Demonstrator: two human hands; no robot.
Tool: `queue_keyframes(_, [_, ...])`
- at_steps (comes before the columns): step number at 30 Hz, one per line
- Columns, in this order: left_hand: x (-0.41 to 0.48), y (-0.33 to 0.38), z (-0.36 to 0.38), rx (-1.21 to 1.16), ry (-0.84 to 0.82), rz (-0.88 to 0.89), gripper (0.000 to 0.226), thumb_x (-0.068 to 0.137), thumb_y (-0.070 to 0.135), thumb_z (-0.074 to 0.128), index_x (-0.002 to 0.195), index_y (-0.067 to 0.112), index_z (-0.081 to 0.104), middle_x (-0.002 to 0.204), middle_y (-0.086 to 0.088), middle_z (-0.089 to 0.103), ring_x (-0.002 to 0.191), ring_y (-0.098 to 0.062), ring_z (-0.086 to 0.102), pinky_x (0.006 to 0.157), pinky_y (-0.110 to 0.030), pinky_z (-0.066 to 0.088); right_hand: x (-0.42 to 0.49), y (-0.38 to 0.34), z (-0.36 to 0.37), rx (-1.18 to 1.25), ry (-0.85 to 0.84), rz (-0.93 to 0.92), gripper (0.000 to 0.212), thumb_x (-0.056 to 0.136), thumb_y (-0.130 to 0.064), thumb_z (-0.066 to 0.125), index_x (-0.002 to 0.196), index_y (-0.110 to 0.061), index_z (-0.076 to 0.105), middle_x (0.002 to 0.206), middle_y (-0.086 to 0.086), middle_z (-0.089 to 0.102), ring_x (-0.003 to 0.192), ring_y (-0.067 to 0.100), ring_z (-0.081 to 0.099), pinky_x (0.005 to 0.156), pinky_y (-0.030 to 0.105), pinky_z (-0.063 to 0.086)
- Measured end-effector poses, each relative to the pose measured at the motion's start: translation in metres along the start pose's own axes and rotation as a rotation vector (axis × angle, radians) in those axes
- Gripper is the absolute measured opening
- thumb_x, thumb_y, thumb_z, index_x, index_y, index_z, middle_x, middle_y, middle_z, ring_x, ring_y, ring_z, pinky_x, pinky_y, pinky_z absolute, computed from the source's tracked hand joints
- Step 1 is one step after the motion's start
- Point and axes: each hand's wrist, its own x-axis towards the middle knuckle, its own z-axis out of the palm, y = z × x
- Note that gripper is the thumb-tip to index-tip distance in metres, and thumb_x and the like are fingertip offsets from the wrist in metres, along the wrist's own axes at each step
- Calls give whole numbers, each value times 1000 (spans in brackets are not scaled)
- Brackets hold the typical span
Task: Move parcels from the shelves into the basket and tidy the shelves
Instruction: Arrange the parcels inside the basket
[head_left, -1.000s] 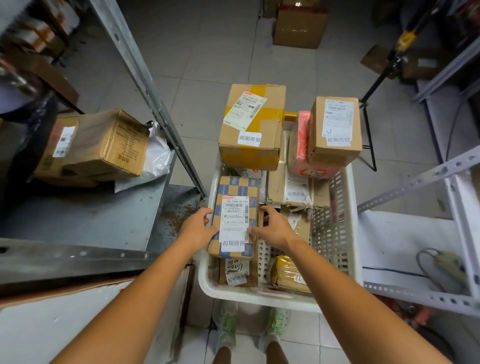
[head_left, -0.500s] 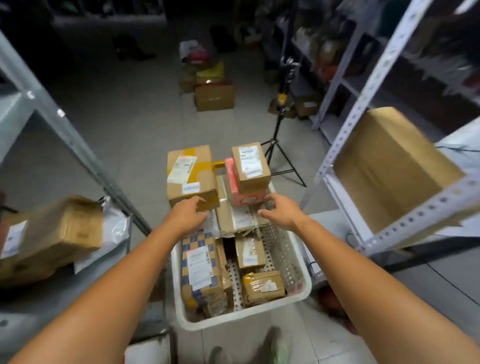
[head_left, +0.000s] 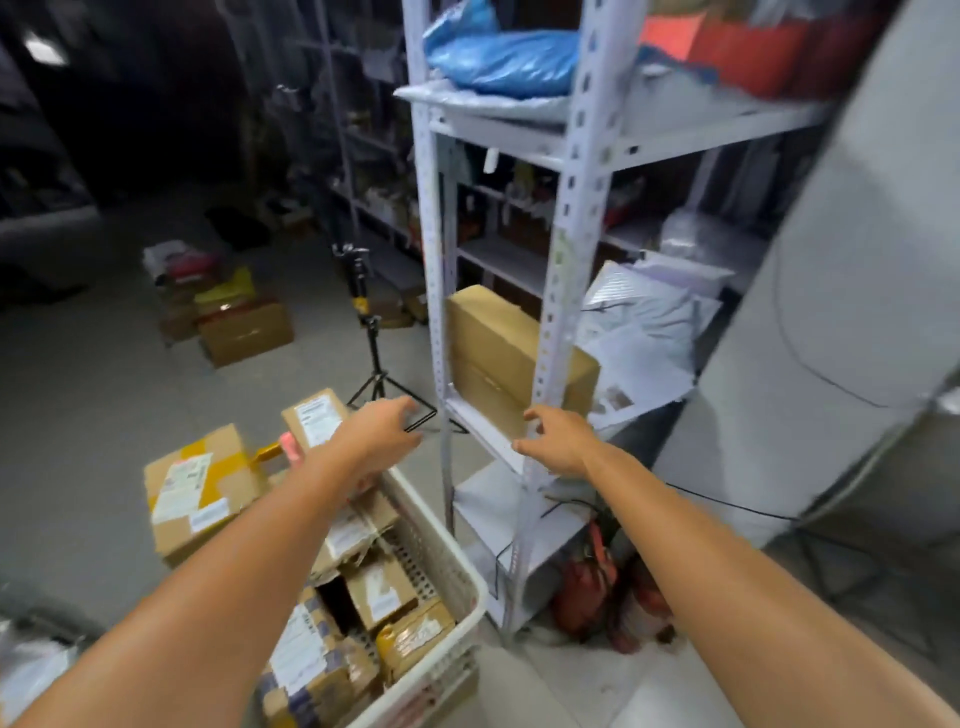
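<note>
Head view: at the lower centre of the frame we see the white perforated basket (head_left: 451, 558), filled with cardboard parcels. A blue-and-tan checkered parcel (head_left: 306, 656) lies at its near end, with small labelled boxes (head_left: 382, 590) beside it. At the far end a yellow-taped box (head_left: 200, 493) and a labelled box (head_left: 316, 423) stand above the rim, with a pink parcel (head_left: 290, 448) between them. Right of the basket stands the white shelf unit (head_left: 571, 249). A large brown carton (head_left: 498, 358) lies tilted on its middle shelf, pale mailer bags (head_left: 641, 332) lie beside the carton, and a blue bag (head_left: 506, 60) is on the top shelf. Our left hand (head_left: 382, 428) reaches out over the basket's far end, fingers loose and holding nothing. Our right hand (head_left: 558, 441) is at the front edge of the carton's shelf, fingers spread and slack and grasping nothing. We cannot tell whether it touches the metal. Half a second ago both hands were low over the far parcels in the basket. Since then the view has swung to the right, the hands have risen toward the shelf unit, and the checkered parcel set down a second ago stays in the basket.
</note>
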Motion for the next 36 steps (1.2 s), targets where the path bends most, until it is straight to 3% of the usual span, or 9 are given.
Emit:
queue_keyframes(4, [-6, 75, 6, 43, -43, 101, 48, 96, 39, 57, 140, 23, 46, 136, -4, 55, 118, -25, 55, 90, -35, 48, -51, 53, -34, 8, 63, 40, 53, 93, -40, 62, 138, -14, 49, 140, 6, 54, 123, 25, 54, 97, 34, 45])
queue_keyframes(10, [-19, 190, 34, 86, -121, 243, 54, 96, 40, 55, 145, 23, 41, 143, -5, 50, 124, -27, 52, 97, -35, 47, -132, 149, -82, 0, 162, 174, 59, 95, -38, 61, 145, -13, 43, 143, 12, 51, 128, 30, 50, 96, 29, 41])
queue_keyframes(19, [-17, 375, 99, 143, -216, 570, 47, 94, 39, 56, 139, 25, 47, 133, -6, 57, 115, -25, 57, 90, -33, 47, -254, 300, -120, 92, 331, 525, 54, 89, -45, 64, 134, -18, 52, 127, 6, 60, 119, 28, 56, 93, 33, 47])
queue_keyframes(23, [-8, 458, 138, 168, -272, 720, 48, 92, 38, 59, 138, 27, 49, 135, -7, 57, 120, -26, 56, 98, -35, 47, -302, 352, -120, 133, 392, 716, 54, 90, -45, 65, 135, -18, 51, 131, 4, 61, 121, 25, 55, 94, 30, 45])
queue_keyframes(36, [-59, 643, 260, 324, -487, 1317, 47, 90, 42, 57, 135, 29, 51, 130, -2, 60, 120, -23, 55, 95, -34, 47, -452, 403, -62, 387, 600, 1281, 55, 93, -42, 61, 140, -17, 47, 142, 7, 52, 128, 26, 50, 102, 36, 44])
